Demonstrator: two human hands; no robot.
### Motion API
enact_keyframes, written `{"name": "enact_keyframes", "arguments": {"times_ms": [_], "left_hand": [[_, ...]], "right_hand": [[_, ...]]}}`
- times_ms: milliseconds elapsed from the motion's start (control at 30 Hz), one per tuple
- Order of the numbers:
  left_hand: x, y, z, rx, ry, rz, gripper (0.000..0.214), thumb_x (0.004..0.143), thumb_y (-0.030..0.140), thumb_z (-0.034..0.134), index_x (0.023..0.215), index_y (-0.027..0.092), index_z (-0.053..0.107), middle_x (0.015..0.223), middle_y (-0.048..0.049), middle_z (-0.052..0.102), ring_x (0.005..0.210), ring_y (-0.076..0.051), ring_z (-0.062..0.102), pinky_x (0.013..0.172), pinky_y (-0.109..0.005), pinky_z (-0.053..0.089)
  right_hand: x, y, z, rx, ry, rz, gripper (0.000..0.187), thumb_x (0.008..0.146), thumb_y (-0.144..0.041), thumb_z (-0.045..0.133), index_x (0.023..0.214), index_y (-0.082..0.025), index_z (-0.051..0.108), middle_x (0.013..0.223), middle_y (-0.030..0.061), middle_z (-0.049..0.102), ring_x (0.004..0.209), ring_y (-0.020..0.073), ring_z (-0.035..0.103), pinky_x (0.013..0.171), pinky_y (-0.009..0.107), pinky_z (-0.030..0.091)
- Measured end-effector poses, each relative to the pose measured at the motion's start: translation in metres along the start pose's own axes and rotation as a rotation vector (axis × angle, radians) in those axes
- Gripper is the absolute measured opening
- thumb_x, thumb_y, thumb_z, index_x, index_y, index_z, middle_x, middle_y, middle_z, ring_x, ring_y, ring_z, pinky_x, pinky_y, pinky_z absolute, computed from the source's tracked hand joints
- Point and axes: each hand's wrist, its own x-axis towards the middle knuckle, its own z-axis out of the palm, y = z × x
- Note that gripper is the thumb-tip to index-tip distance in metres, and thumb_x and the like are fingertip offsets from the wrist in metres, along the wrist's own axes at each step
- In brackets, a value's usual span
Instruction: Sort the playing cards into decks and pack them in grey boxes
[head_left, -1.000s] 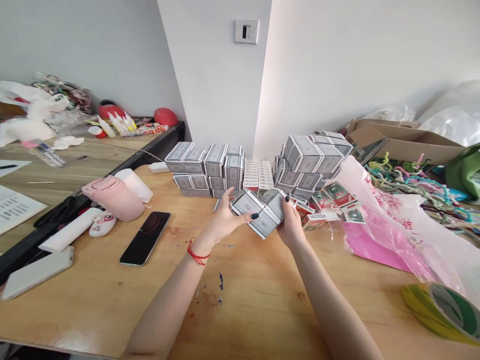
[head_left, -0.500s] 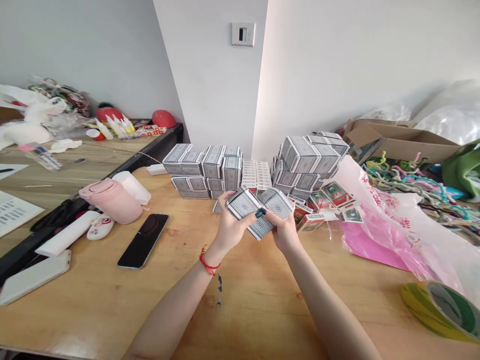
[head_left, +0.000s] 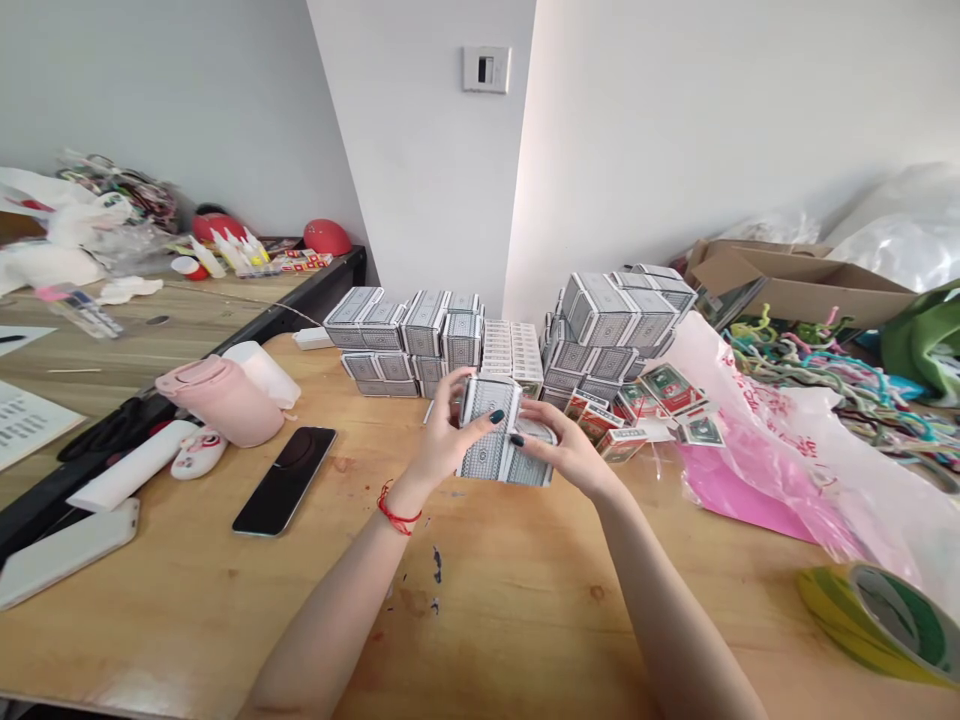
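Head view: left hand point(head_left: 450, 440) and right hand point(head_left: 566, 450) partly hide small patterned boxes point(head_left: 491, 455).

Your left hand point(head_left: 448, 440) and right hand point(head_left: 570, 452) both wear dark green polish on the nails point(head_left: 496, 416) — short, glossy, rounded — and just behind the left hand, a thin red string bracelet point(head_left: 395, 517) circles your wrist, knotted, above bare forearms point(head_left: 330, 610).

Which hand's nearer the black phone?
Left. The left hand is to the right of the black phone; the right hand is farther right, past the small boxes both hands hold.
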Motion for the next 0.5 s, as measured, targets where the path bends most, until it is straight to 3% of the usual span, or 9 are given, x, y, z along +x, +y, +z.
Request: {"name": "enact_keyframes", "arguments": {"times_ms": [100,233,500], "left_hand": [[-0.002,0.005,0.001,0.086,-0.122,0.055,0.048,0.079,0.034,0.052,0.123,0.027,0.033,0.125,-0.0057,0.044,0.113,-0.02,0.045,0.095,-0.034,0.037],[-0.004,0.008,0.003,0.224,-0.267,0.063,0.059,0.079,0.035,0.052,0.13,0.028,0.025,0.134,-0.0058,0.036,0.12,-0.022,0.037,0.1,-0.037,0.031],[-0.014,0.01,0.008,0.419,-0.248,0.105,0.044,0.082,0.034,0.045,0.124,0.027,0.032,0.124,-0.0073,0.042,0.113,-0.023,0.04,0.096,-0.039,0.033]], "right_hand": [[0.0,0.005,0.003,-0.078,-0.086,-0.006,0.04,0.066,-0.037,0.066,0.102,-0.02,0.059,0.098,0.0038,0.063,0.093,0.0226,0.056,0.082,0.035,0.044],[0.002,0.015,0.004,-0.067,-0.168,0.042,0.037,0.064,-0.037,0.068,0.095,-0.018,0.062,0.091,0.0034,0.065,0.088,0.0233,0.058,0.077,0.035,0.046],[0.005,0.024,0.011,0.059,-0.149,0.068,0.045,0.06,-0.033,0.071,0.099,-0.017,0.056,0.09,0.0036,0.062,0.085,0.0222,0.057,0.076,0.036,0.045]]}}
